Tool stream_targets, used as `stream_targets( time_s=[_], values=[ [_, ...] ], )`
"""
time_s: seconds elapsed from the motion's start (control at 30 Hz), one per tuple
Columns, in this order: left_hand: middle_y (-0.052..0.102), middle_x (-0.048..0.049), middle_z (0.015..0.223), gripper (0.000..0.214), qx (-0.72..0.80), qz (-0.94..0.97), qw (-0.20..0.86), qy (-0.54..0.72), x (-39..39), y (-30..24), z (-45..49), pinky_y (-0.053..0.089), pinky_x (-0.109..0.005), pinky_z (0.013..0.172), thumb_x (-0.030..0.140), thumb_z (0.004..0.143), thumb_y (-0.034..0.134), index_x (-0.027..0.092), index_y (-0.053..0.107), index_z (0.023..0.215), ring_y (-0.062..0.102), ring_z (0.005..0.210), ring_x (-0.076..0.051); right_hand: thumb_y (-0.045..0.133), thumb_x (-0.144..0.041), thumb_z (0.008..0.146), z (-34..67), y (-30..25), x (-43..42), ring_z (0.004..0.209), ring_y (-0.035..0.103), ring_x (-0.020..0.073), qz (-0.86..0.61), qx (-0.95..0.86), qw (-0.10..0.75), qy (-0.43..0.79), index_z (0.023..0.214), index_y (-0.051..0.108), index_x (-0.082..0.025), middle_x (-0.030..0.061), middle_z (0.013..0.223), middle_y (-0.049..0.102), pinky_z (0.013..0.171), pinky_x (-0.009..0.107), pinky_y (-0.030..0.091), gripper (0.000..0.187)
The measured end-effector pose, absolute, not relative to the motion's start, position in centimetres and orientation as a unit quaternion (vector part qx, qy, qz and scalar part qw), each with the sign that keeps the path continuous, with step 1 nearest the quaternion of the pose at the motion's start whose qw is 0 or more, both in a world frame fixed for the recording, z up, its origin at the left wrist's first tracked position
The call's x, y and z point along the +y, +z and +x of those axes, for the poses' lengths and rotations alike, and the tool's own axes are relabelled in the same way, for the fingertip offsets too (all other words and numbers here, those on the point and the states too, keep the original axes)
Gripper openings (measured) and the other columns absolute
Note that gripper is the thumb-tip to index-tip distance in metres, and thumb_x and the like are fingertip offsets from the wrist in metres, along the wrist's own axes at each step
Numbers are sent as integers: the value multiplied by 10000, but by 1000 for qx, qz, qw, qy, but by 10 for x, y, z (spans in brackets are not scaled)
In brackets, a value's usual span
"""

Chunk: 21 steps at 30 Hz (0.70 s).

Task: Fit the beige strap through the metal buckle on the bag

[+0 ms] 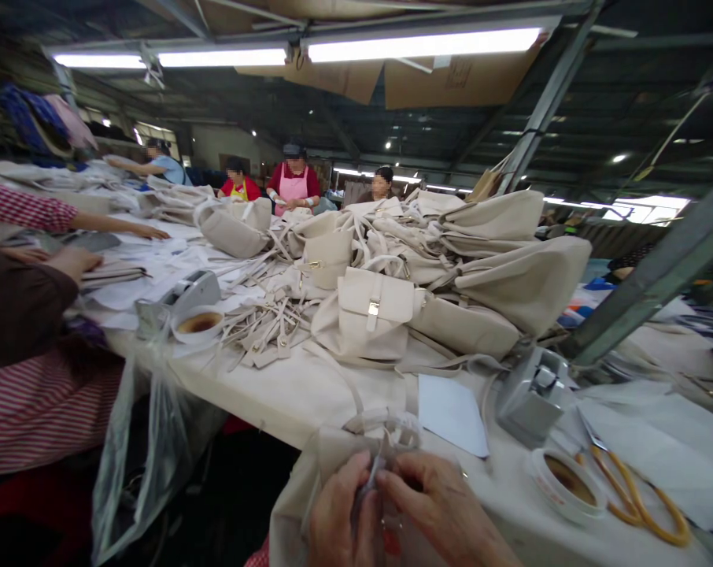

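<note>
My left hand (340, 516) and my right hand (445, 508) meet at the bottom centre, fingers pinched together on part of a cream handbag (333, 449) resting in my lap against the table edge. The small piece between my fingertips looks like a strap or clear wrap; I cannot tell which. The bag's strap (356, 394) runs up over the white table (286, 386).
A heap of cream handbags (451, 260) and loose straps (262, 323) covers the table. A grey tape dispenser (530, 394), tape roll (563, 480) and yellow-handled scissors (633, 496) lie at right. A person in a striped top (31, 394) sits left; several workers sit beyond.
</note>
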<state>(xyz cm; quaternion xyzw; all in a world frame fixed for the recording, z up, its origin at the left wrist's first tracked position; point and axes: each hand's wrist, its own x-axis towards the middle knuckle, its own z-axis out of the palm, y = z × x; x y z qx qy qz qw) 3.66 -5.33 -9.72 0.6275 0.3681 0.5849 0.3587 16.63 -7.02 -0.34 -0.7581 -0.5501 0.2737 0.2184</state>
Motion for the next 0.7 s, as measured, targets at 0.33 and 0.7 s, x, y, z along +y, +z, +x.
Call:
stream_targets(
  time_s=[0.33,0.7],
  values=[
    [672,1,602,396,325,287,813,388,-37,-64,25,441,-215,517,425,567,908,177,643,726,560,494,-102,496,-354,835,168,-15,-78,631,564,156,-721,-554,270,317,576,620,-218,-8,608,650,587,265,363,318],
    [614,25,530,593,299,242,831,402,-47,-81,30,391,-222,459,514,501,934,206,449,651,520,445,-100,628,-359,760,152,-48,-72,477,518,129,-651,-422,456,436,924,712,-209,-45,552,616,460,230,373,237]
  ],
)
